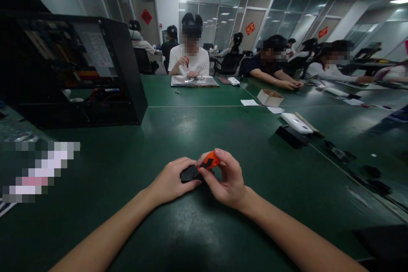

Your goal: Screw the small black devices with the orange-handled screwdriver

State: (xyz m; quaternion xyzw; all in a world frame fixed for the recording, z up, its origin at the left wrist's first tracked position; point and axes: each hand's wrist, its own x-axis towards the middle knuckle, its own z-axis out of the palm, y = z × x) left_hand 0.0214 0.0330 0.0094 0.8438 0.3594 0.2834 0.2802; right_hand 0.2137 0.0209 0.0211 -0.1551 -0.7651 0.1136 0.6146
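My left hand is closed around a small black, box-like object low over the green table, thumb on its near side and fingers on its far side. What kind of object it is I cannot make out. In my right hand is a screwdriver with an orange and black handle, gripped between thumb and fingers. The tool slants down to the left toward the black object. Its tip is too small to make out, so I cannot tell whether it touches.
An open black computer case stands at the left on the green table. To the right lie a white device, a small cardboard box and black cables. Across the table, a person works with a screwdriver on a flat panel.
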